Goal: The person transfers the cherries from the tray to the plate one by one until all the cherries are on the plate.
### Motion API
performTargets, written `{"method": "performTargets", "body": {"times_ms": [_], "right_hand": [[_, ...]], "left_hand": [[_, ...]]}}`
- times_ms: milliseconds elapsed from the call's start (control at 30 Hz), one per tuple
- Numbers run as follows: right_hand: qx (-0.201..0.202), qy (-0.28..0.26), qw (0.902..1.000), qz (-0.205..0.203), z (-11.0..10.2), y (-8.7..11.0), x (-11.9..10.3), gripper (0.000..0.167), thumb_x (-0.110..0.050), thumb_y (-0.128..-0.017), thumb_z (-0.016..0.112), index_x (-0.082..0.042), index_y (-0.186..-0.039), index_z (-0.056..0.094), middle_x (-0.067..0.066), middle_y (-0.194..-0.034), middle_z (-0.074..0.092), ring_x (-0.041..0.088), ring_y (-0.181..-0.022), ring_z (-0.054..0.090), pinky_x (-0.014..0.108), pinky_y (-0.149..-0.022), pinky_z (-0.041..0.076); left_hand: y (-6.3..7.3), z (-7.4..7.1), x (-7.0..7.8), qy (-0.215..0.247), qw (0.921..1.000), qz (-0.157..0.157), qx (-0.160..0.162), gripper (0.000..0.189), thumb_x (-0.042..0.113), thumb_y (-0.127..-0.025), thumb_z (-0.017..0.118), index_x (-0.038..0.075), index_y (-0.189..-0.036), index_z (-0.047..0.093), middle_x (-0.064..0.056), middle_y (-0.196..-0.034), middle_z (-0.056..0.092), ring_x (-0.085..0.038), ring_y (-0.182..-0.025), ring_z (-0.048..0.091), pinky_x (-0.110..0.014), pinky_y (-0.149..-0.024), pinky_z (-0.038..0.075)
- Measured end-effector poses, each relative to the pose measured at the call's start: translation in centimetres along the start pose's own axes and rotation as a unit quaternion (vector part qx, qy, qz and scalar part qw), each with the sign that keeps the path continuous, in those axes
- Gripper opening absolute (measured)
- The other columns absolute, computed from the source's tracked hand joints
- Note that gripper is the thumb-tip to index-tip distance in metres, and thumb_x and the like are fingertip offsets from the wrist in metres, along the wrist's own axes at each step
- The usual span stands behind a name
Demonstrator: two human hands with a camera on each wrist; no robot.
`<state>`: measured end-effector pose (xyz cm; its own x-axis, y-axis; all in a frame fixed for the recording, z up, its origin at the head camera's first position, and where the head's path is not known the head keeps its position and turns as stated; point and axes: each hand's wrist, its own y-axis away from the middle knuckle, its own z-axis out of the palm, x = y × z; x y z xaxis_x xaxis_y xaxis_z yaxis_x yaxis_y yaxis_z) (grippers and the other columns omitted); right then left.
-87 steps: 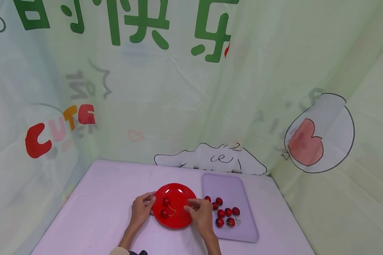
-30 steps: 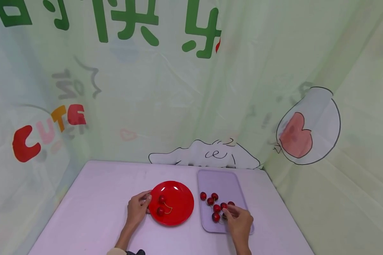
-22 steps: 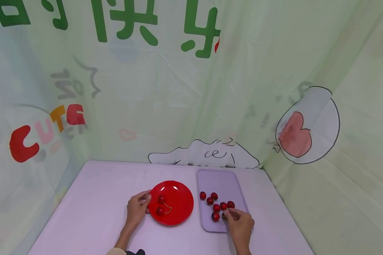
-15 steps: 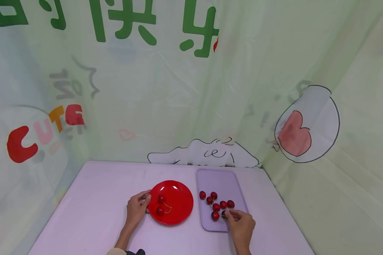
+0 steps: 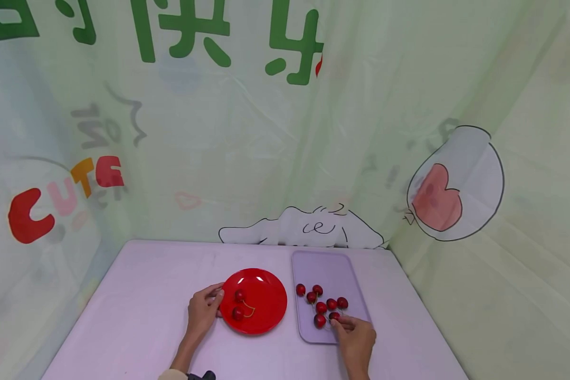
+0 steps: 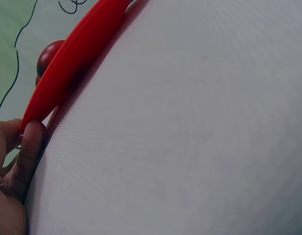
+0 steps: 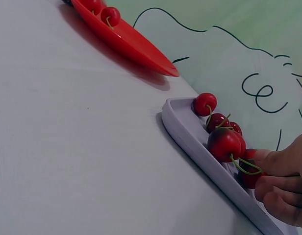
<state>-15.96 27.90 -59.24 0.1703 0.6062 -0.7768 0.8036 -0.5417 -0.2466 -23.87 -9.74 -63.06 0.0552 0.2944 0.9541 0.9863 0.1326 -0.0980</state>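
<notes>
My left hand (image 5: 201,311) grips the left rim of a round red plate (image 5: 268,311), thumb at the edge and other fingers beneath, as the left wrist view also shows. Two cherries with stems, a nearer cherry (image 5: 238,313) and a farther cherry (image 5: 239,295), lie on the plate's left half. At the near end of a light purple tray (image 5: 323,269), my right hand (image 5: 357,340) pinches a dark red cherry (image 5: 334,316) between thumb and fingers. In the right wrist view that cherry (image 7: 249,178) is partly covered by the fingers.
Several other cherries (image 5: 321,307) lie grouped in the tray's nearer half, one cherry (image 5: 301,289) by its left wall. The plate and tray stand side by side on a pale table (image 5: 171,269). A printed curtain (image 5: 247,158) hangs behind and at both sides.
My right hand has gone from the plate's right edge to the tray, where its fingers now close on a cherry. My left hand keeps its grip on the plate. The view has shifted slightly.
</notes>
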Motion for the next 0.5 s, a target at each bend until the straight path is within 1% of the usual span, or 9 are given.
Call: {"method": "performTargets", "body": {"times_ms": [200,333,500], "right_hand": [[-0.007,-0.002,0.9999,0.009,0.2,0.3,-0.7,0.022,-0.003,-0.082,0.094,0.01,-0.095,0.082,0.024,-0.083,0.08,0.025,-0.066,0.076,0.02,-0.053,0.053],[0.001,-0.013,0.9998,0.016,0.7,0.5,-0.7,0.021,-0.002,-0.081,0.093,0.01,-0.094,0.081,0.022,-0.08,0.08,0.021,-0.065,0.075,0.02,-0.054,0.052],[0.012,-0.019,0.9996,0.019,1.4,0.8,-0.7,0.018,0.0,-0.082,0.091,0.009,-0.093,0.081,0.021,-0.079,0.079,0.017,-0.065,0.072,0.018,-0.053,0.051]], "left_hand": [[-0.1,0.0,0.0,0.001,1.0,0.002,0.002,0.034,0.014,-0.108,0.069,0.006,-0.141,0.073,-0.022,-0.122,0.078,-0.009,-0.056,0.064,-0.017,-0.061,0.058],[-0.1,0.0,-0.2,-0.001,1.0,0.002,0.002,0.034,0.014,-0.108,0.069,0.006,-0.141,0.073,-0.021,-0.122,0.078,-0.009,-0.056,0.064,-0.017,-0.061,0.058],[0.0,-0.1,0.0,0.001,1.0,0.0,0.002,0.033,0.014,-0.108,0.069,0.006,-0.14,0.073,-0.022,-0.121,0.078,-0.009,-0.055,0.064,-0.017,-0.061,0.058]]}}
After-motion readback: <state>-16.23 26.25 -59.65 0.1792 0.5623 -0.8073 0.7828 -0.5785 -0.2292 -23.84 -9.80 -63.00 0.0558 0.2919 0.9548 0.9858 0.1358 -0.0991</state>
